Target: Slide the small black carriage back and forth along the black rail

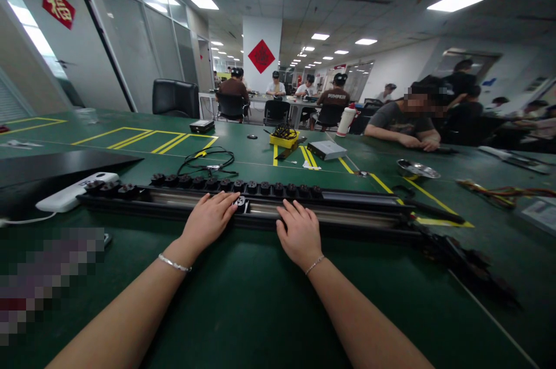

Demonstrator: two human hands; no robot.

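Note:
A long black rail [365, 232] with a shiny metal strip lies across the table in front of me. My left hand [208, 219] rests on it, fingers stretched out, their tips beside a small silver-and-black round piece [241, 201] set in the channel. Farther right, my right hand [300, 234] lies over the same rail with its fingers spread and flat. Neither hand is wrapped round anything. Along the rail's far side runs a row of small black round parts [264, 188]; a few more [110, 188] sit at its left end.
Behind the rail are a black cable [208, 154], a yellow box [284, 138] and a grey box [326, 150]. A white power strip [77, 190] lies left, a metal bowl [418, 170] right. Black parts [473, 265] lie by the rail's right end. A person [399, 120] leans on the table.

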